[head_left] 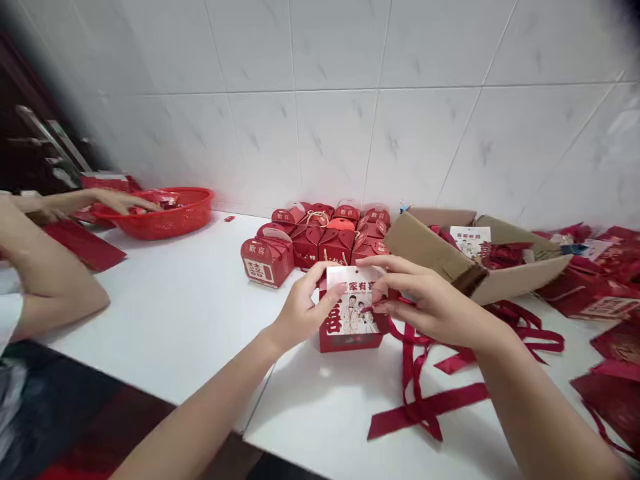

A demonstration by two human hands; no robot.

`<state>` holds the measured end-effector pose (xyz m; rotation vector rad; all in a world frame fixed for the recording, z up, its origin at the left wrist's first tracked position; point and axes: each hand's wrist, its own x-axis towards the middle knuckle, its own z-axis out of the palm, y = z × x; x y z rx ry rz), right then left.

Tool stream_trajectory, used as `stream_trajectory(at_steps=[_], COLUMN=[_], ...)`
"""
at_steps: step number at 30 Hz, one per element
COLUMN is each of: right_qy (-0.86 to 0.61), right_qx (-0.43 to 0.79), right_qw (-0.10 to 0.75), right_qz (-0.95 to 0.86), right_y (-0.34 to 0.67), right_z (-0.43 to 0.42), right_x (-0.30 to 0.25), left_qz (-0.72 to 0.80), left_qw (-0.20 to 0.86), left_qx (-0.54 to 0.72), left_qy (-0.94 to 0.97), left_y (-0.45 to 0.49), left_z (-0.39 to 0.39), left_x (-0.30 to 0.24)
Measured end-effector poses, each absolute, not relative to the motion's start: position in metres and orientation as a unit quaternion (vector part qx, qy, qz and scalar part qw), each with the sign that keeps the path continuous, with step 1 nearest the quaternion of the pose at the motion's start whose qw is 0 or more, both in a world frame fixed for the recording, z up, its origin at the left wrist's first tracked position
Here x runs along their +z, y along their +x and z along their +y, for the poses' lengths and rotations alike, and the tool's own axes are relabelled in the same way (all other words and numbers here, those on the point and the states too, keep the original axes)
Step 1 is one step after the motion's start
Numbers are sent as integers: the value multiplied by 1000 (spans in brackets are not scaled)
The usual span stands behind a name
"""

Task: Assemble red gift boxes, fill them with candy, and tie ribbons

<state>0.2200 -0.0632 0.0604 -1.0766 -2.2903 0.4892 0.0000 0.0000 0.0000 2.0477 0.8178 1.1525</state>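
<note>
A small red gift box (350, 343) stands on the white table in front of me. Against its front lies a white printed card (353, 313) with red characters and a drawn couple. My left hand (311, 301) is closed on the card's left edge, thumb on its face and fingers behind. On the other side, my right hand (417, 297) pinches a dark red ribbon (367, 309) at the card's right edge, its index finger reaching over the top. More red ribbon (425, 407) trails across the table below my right hand.
Behind are several closed red boxes (267, 257) in rows. An open cardboard carton (520, 280) holds cards and ribbon; red packaging (607, 293) is heaped at the right. At left, a co-worker's hand (120, 200) reaches into a red plastic basket (175, 223). A tiled wall backs the table.
</note>
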Motion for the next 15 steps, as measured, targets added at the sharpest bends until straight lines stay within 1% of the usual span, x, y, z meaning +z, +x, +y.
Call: stream_trajectory(at_steps=[4, 6, 7, 8, 13, 15], right_qy=[-395, -385, -379, -373, -353, -346], right_qx=[190, 193, 195, 198, 202, 203], right_qw=[288, 296, 301, 305, 321, 323], right_qz=[-852, -853, -853, -854, -856, -857], right_y=[218, 218, 218, 218, 218, 219], right_z=[-58, -55, -54, -53, -51, -50], right_x=[58, 56, 55, 54, 52, 52], left_qz=[208, 156, 142, 138, 183, 206], left_qw=[435, 510, 528, 527, 428, 419], left_qx=[460, 442, 431, 424, 446, 469], left_qy=[746, 721, 718, 723, 764, 750], left_y=[-5, -10, -12, -13, -9, -3], left_z=[7, 11, 13, 14, 14, 13], left_x=[-12, -16, -18, -19, -23, -25])
